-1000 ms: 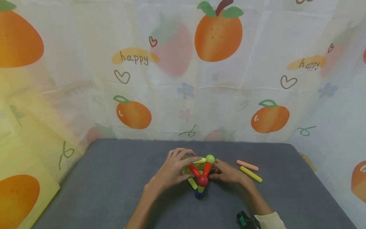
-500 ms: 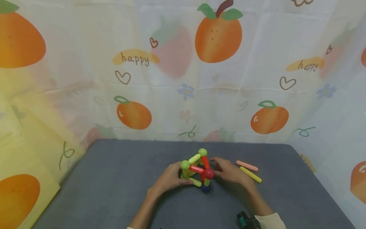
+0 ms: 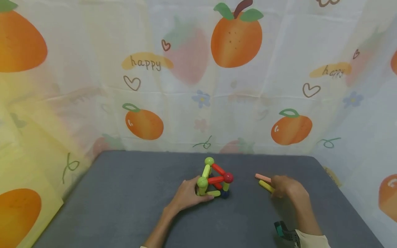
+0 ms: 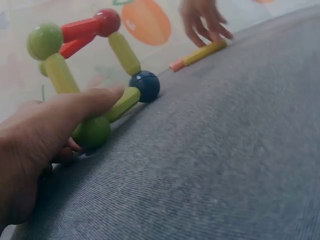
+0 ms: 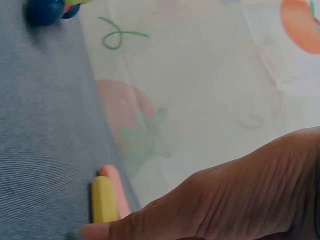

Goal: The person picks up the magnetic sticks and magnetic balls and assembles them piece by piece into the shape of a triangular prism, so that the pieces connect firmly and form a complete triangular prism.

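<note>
A toy frame of short rods and balls stands on the table, with light green balls (image 3: 202, 182), a red ball (image 3: 228, 177) and a dark blue ball (image 3: 225, 193). Its near left corner is gripped by my left hand (image 3: 185, 198), thumb along the lower green rod (image 4: 125, 104); most of its fingers are hidden behind. To the right, my right hand (image 3: 289, 189) is over the near ends of a yellow rod (image 3: 266, 186) and a pink rod (image 3: 262, 177). Its fingertips touch the yellow rod in the left wrist view; whether they pinch it is unclear.
The grey cloth-covered table (image 3: 124, 206) ends at a fruit-printed curtain (image 3: 198, 117) behind. A yellowish printed sheet (image 3: 24, 165) hangs on the left. On the right forearm sits a black strap with a device (image 3: 286, 232).
The frame has turned, its red ball swinging to the right and away, while my left hand keeps hold. My right hand has left the frame and moved right to the two loose rods.
</note>
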Available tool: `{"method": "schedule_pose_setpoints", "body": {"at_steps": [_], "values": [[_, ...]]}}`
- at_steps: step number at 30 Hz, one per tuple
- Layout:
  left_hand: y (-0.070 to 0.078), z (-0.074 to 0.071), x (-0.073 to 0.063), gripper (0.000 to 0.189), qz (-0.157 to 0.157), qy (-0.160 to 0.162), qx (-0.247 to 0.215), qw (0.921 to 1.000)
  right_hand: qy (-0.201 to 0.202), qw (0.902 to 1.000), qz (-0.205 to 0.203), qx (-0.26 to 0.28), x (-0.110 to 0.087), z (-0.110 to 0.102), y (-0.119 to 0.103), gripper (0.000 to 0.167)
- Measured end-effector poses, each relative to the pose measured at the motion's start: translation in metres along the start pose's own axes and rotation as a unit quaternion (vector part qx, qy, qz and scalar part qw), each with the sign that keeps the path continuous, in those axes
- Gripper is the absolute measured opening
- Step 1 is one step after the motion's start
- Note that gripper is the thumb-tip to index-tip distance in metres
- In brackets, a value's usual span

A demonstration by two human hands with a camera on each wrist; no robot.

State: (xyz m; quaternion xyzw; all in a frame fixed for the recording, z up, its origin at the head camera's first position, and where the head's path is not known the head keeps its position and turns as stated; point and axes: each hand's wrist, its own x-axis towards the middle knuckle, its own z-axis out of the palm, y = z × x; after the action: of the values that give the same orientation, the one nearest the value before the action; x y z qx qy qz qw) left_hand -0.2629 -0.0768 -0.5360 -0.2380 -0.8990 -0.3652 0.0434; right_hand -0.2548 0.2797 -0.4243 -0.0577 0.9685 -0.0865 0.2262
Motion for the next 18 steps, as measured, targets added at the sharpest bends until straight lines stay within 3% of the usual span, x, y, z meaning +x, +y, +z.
{"method": "schedule_pose_setpoints", "body": {"at_steps": [4,5,7,11,14,16,18], "values": [[-0.004,-0.007,0.000,0.043,0.002,-0.037,-0.029,0.9989,-0.039,0.9988,0.027,0.009,0.010,0.003,-0.001,0.069],[-0.005,-0.008,-0.001,0.042,0.007,-0.047,-0.041,0.9981,-0.044,0.9984,0.033,0.011,0.011,0.004,-0.002,0.072],[-0.007,-0.010,0.000,0.039,0.020,-0.061,-0.059,0.9962,-0.054,0.9983,0.023,0.002,0.014,0.005,-0.001,0.065],[-0.010,-0.011,0.000,0.035,0.038,-0.069,-0.070,0.9945,-0.080,0.9955,-0.046,0.023,0.011,0.005,-0.003,0.016],[-0.011,-0.011,0.000,0.033,0.038,-0.068,-0.064,0.9949,-0.085,0.9864,-0.122,0.071,0.003,0.003,-0.006,0.030],[-0.011,-0.010,0.000,0.033,0.037,-0.066,-0.062,0.9952,-0.088,0.9776,-0.164,0.098,-0.002,0.002,-0.011,0.023],[-0.010,-0.010,-0.001,0.032,0.035,-0.066,-0.061,0.9954,-0.099,0.9700,-0.181,0.128,-0.007,0.000,-0.018,0.017]]}}
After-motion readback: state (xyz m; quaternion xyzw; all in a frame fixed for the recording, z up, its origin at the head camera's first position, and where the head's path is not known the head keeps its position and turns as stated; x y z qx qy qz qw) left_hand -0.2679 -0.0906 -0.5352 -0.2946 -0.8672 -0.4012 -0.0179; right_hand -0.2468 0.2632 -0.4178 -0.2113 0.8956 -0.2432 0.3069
